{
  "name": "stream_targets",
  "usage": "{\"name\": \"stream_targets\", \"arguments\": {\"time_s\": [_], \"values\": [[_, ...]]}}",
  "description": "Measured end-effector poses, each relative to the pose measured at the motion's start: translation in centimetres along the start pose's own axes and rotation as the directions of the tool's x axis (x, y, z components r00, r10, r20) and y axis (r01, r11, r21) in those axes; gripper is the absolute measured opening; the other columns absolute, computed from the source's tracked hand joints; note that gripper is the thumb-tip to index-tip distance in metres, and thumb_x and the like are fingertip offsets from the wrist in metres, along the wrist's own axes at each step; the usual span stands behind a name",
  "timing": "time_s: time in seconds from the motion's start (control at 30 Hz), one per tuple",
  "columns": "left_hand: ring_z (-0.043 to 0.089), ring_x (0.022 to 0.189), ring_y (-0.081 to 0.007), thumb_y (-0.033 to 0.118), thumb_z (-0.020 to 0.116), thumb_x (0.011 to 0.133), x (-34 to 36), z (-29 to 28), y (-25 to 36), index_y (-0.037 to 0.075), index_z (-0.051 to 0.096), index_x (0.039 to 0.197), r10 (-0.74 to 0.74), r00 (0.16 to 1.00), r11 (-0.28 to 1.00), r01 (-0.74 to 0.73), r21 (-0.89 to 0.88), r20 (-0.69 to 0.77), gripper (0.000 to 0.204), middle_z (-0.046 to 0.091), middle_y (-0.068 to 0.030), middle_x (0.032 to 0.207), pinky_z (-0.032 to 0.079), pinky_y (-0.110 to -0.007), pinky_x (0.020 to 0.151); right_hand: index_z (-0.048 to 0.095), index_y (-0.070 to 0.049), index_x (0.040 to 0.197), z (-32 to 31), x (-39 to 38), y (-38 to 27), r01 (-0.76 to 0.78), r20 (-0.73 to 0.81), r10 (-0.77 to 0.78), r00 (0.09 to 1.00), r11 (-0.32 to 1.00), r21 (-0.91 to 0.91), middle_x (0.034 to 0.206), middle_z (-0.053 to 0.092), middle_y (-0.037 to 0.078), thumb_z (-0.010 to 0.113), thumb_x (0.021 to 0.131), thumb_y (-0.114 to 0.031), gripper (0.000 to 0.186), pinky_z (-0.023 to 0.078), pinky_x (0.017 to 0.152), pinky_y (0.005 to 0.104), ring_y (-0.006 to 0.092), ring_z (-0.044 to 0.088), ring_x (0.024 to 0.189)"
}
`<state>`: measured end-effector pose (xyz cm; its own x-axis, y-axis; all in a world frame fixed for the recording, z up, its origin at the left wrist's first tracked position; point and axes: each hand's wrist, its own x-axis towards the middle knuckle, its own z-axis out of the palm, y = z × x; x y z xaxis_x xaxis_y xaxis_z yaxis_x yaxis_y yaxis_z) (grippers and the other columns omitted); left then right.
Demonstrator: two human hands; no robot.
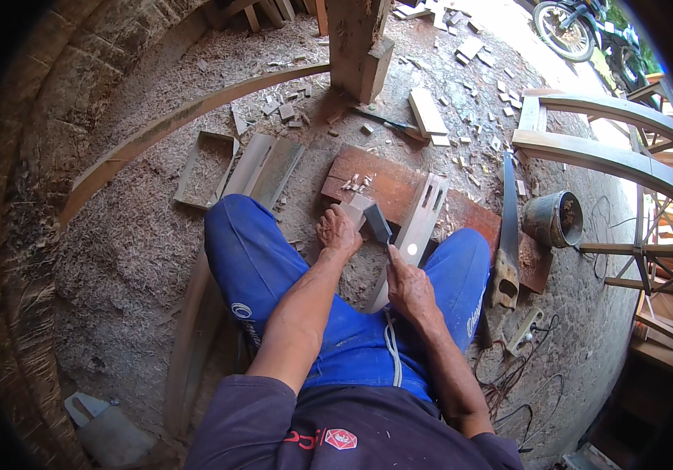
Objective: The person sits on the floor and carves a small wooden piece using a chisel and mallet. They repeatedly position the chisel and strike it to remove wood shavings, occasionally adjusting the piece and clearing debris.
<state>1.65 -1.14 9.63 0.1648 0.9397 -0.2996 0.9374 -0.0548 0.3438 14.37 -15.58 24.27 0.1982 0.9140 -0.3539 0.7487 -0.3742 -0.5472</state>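
Note:
My left hand [339, 231] is closed around a pale wooden block [359, 205] above the near side of a reddish-brown board [348, 168]. In my right hand [411, 288] is a chisel with a broad dark blade [378, 224], its handle mostly hidden by my fingers. The blade points up and left, its end right by the block; whether they touch I cannot tell. A long pale wooden piece with slots [424, 205] lies slantwise across the board, between my knees, just beyond my right hand. Small wood chips [357, 185] are scattered on the board.
A handsaw [507, 243] and a metal bucket [553, 218] are beside my right knee. A shallow wooden box [206, 170] and planks [267, 168] sit by my left knee. A wooden post [358, 51] rises ahead. Curved wooden frames [599, 149] stand right, near a power strip [524, 332] with cords.

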Motion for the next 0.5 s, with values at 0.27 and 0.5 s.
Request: {"name": "stream_targets", "arguments": {"time_s": [0.27, 0.5], "values": [[0.057, 0.121, -0.0409, 0.022, 0.079, 0.071, -0.3, -0.4, 0.4, -0.004, 0.042, 0.133, -0.003, 1.0, 1.0, 0.003, -0.009, 0.028, 0.077, 0.056, -0.0241, 0.126, 0.046, -0.052, 0.103, 0.054, -0.007, 0.139, -2.7, 2.0, -0.3, 0.046, 0.102, -0.037, 0.994, 0.995, -0.086, 0.088, 0.068, 0.035, 0.049, 0.102, -0.02, 0.04, 0.054, 0.075, 0.0604, 0.0506, 0.069, 0.084], [0.057, 0.121, -0.038, 0.022, 0.081, 0.072, -0.1, -0.3, 0.5, -0.004, 0.041, 0.137, 0.0, 0.998, 1.0, -0.001, 0.024, 0.055, 0.08, 0.056, -0.0227, 0.127, 0.045, -0.049, 0.103, 0.055, -0.008, 0.14, -3.0, 3.1, 0.2, 0.046, 0.124, -0.036, 0.992, 0.996, -0.082, 0.089, 0.069, 0.031, 0.05, 0.103, -0.022, 0.04, 0.052, 0.075, 0.06, 0.0501, 0.068, 0.084]]}}
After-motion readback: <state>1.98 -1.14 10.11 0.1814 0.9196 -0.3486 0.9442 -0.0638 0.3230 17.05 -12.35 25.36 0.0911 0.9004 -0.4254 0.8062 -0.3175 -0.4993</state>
